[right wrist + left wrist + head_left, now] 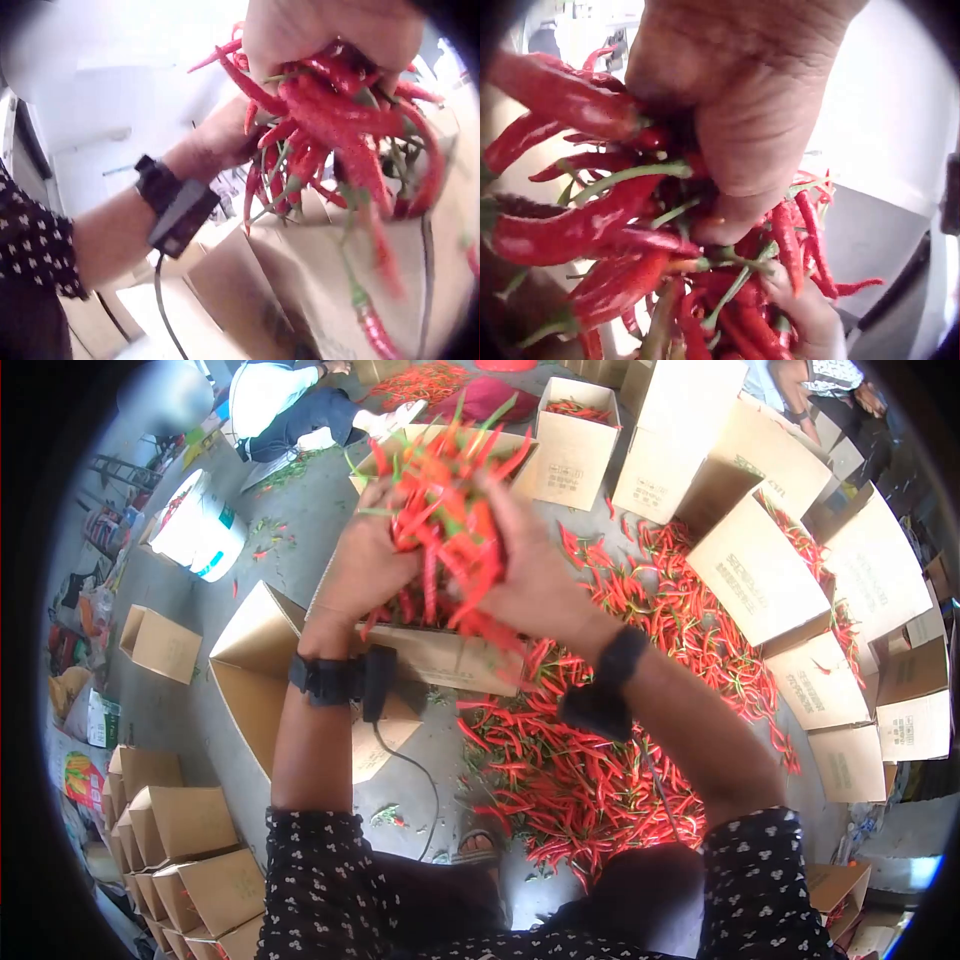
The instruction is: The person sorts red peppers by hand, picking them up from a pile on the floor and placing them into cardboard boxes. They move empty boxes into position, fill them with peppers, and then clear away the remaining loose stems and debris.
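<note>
In the head view, the left hand (368, 565) and right hand (535, 575) grip a bunch of red chillies (450, 525) between them, above an open carton (440, 655). A loose pile of chillies (600, 770) lies on the floor, below and beside the right hand. In the left wrist view, the left thumb presses over the bunch, stems poking out beneath it. In the right wrist view, chillies hang below the right hand's curled fingers, one blurred.
</note>
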`<action>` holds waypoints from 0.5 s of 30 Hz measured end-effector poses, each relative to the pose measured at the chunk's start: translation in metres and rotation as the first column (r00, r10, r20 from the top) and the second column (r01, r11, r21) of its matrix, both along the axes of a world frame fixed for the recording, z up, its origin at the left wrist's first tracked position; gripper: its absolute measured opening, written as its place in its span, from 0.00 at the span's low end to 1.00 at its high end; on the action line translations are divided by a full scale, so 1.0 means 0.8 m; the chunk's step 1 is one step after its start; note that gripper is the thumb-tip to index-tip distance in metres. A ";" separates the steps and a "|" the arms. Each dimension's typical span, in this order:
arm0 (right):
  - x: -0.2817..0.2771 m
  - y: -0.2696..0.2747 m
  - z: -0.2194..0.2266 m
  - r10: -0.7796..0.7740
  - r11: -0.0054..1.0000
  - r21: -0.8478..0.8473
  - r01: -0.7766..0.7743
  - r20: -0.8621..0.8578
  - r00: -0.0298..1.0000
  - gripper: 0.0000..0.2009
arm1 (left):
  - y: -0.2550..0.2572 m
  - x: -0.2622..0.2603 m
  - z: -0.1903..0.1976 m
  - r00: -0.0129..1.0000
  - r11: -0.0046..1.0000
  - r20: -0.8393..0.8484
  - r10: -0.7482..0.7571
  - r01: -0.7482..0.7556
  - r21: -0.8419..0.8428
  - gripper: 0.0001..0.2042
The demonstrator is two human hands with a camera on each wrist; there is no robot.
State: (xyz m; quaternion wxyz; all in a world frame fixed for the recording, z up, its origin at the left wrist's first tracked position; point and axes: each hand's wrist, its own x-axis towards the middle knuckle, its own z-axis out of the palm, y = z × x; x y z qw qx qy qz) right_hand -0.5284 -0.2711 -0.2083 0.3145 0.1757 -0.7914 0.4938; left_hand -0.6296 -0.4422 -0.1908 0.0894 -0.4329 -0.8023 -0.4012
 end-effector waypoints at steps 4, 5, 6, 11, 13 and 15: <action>-0.009 -0.006 -0.068 -0.162 0.953 0.294 0.077 0.276 0.947 0.32 | -0.048 -0.040 -0.056 0.995 0.905 0.072 0.069 -0.032 -0.424 0.22; -0.002 0.010 -0.060 -0.111 0.974 0.219 0.052 0.270 0.956 0.30 | -0.059 -0.050 -0.067 0.994 0.841 -0.097 0.051 -0.095 -0.532 0.20; 0.009 0.027 -0.053 -0.069 0.990 0.138 0.033 0.265 0.962 0.27 | -0.066 -0.057 -0.068 0.996 0.836 -0.082 0.038 -0.077 -0.543 0.20; 0.139 0.160 -0.082 -0.236 0.942 -0.083 0.326 0.529 0.815 0.26 | -0.013 -0.013 -0.012 0.982 0.919 -0.119 0.150 -0.182 -0.349 0.15; 0.242 0.206 -0.104 -0.662 0.743 0.462 0.484 0.408 0.629 0.30 | 0.037 0.029 -0.014 0.998 0.961 0.048 0.042 -0.028 -0.274 0.14; 0.362 0.242 -0.163 -0.827 0.560 0.638 0.529 0.393 0.402 0.36 | 0.087 0.091 -0.018 0.930 0.952 0.326 -0.172 0.242 -0.188 0.14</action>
